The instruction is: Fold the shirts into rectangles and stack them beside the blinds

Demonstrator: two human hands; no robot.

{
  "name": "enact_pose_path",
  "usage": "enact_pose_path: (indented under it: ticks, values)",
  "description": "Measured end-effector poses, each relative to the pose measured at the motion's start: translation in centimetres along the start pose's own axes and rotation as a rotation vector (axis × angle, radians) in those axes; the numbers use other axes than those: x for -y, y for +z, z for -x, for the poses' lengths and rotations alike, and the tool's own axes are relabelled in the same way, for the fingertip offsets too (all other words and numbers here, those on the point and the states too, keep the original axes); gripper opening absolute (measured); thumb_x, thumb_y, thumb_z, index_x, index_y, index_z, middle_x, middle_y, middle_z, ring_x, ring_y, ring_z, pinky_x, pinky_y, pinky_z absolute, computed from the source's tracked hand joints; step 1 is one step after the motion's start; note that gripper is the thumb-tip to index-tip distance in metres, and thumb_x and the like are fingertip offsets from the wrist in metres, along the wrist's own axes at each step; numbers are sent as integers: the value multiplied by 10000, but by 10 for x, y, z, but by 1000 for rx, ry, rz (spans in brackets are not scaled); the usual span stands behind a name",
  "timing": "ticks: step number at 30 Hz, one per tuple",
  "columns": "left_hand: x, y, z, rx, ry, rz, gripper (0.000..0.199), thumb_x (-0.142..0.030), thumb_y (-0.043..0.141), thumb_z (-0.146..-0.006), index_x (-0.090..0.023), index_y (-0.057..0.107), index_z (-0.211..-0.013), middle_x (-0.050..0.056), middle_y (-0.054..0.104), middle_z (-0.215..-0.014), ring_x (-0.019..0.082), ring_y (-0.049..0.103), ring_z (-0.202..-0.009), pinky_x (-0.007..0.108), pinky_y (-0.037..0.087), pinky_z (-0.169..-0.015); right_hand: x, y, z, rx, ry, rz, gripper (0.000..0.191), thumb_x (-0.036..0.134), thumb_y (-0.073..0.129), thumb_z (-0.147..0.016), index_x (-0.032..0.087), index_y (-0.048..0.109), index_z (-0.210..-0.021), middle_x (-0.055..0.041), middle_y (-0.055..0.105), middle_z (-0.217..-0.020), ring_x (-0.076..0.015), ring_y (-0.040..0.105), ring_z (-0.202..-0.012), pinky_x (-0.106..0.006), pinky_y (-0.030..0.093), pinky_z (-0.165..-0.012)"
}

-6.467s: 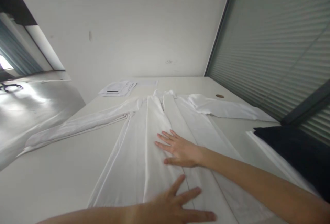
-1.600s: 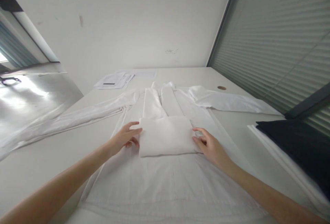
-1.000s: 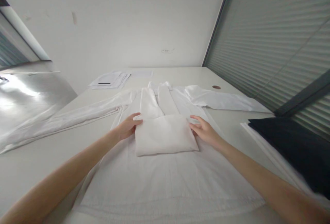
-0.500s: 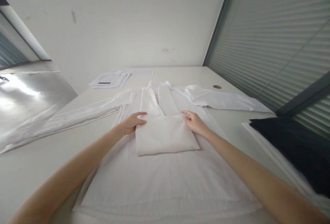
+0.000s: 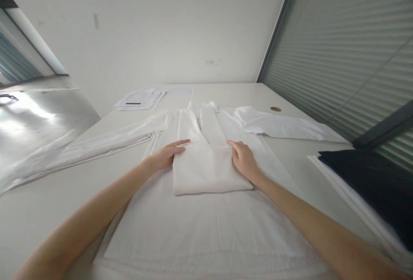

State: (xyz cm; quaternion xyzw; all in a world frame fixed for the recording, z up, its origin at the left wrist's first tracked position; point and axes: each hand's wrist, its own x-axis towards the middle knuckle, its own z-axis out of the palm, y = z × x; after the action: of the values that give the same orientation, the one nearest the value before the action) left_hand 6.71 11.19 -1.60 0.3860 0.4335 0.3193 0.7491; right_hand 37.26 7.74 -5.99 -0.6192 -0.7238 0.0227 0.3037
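A white long-sleeved garment (image 5: 193, 228) lies spread on the table, its sleeves reaching out to both sides. On its middle rests a folded white cloth piece (image 5: 209, 170), with two flat white bands (image 5: 211, 127) running from its upper edge toward the collar. My left hand (image 5: 166, 156) is at the folded piece's upper left corner, index finger stretched over the cloth and thumb apart below it. At the upper right corner lies my right hand (image 5: 245, 159), its index finger extended along the edge and its thumb on the cloth. Neither hand visibly pinches the fabric.
Dark folded cloth (image 5: 371, 185) lies over white fabric at the right edge of the table. Papers (image 5: 140, 99) sit at the back left. A round hole (image 5: 275, 109) is at the back right. A wall stands behind, with blinds (image 5: 348, 65) on the right.
My fingers have loosened from the folded piece's upper corners and now lie stretched on it. My right hand has turned slightly onto the cloth. The view has shifted a little.
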Motion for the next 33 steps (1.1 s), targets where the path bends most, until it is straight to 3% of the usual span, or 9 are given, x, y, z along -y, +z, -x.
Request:
enact_pose_path:
  ticks: [5, 9, 12, 15, 18, 21, 24, 30, 33]
  values:
    - [1, 0, 0, -36, 14, -60, 641, -151, 770, -722, -163, 574, -1332, 119, 727, -1067, 230, 718, -895, 332, 583, -800, 4, -5, -2, 29, 143, 68, 367, 251, 445, -971, 184, 586, -1303, -120, 693, -1063, -281, 615, -998, -416, 435, -875]
    - [-3, -5, -3, -196, 115, -242, 680, -177, 807, -683, -181, 548, -1311, 87, 733, -955, 213, 706, -819, 327, 570, -742, 2, -7, -5, 49, 216, 4, 346, 246, 490, -954, 213, 587, -1284, -73, 739, -984, -272, 630, -992, -408, 413, -865]
    - [-9, -4, 0, -327, 249, -481, 557, -239, 783, -715, -193, 578, -1231, 103, 715, -1053, 245, 692, -922, 368, 558, -784, 3, -9, -6, 38, 224, -11, 344, 250, 504, -943, 205, 605, -1269, -73, 743, -967, -266, 630, -971, -394, 408, -848]
    - [-8, 11, 11, -434, 504, -794, 342, -289, 749, -764, -214, 661, -1086, 114, 658, -1216, 304, 599, -1170, 457, 490, -976, 6, -12, -6, -15, 160, 26, 349, 237, 473, -948, 198, 633, -1257, -92, 739, -988, -275, 612, -985, -406, 392, -866]
    - [7, 38, 27, -323, 675, -982, 288, -371, 692, -846, -250, 699, -1107, 104, 547, -1404, 330, 423, -1375, 497, 308, -1156, 8, -13, -6, -74, 49, 38, 371, 229, 427, -962, 201, 644, -1262, -104, 730, -1024, -276, 585, -1011, -408, 383, -888]
    - [28, 57, 39, -110, 676, -999, 386, -432, 684, -863, -283, 680, -1219, 78, 422, -1531, 361, 220, -1486, 529, 133, -1216, 7, -12, -6, -55, -7, 24, 374, 224, 402, -972, 212, 654, -1248, -93, 724, -1057, -267, 573, -1011, -398, 392, -892]
    - [40, 60, 41, 14, 628, -1013, 472, -471, 676, -869, -311, 627, -1310, 64, 393, -1559, 358, 126, -1511, 543, 2, -1213, 5, -9, -5, -9, 11, 75, 344, 229, 423, -972, 233, 670, -1212, -90, 699, -1142, -270, 568, -1031, -394, 405, -882]
    - [41, 54, 37, 46, 610, -1148, 506, -503, 609, -908, -331, 559, -1381, 43, 358, -1582, 336, 166, -1507, 509, 28, -1212, 5, -10, -4, 28, 80, 178, 292, 251, 500, -959, 254, 671, -1196, -107, 671, -1147, -290, 571, -1034, -392, 421, -839]
    - [35, 48, 32, -55, 694, -1149, 430, -449, 616, -907, -287, 615, -1305, 84, 477, -1488, 317, 312, -1446, 466, 162, -1198, 6, -11, -3, 43, 78, 182, 294, 245, 490, -966, 246, 668, -1200, -110, 664, -1152, -295, 570, -1044, -397, 420, -842]
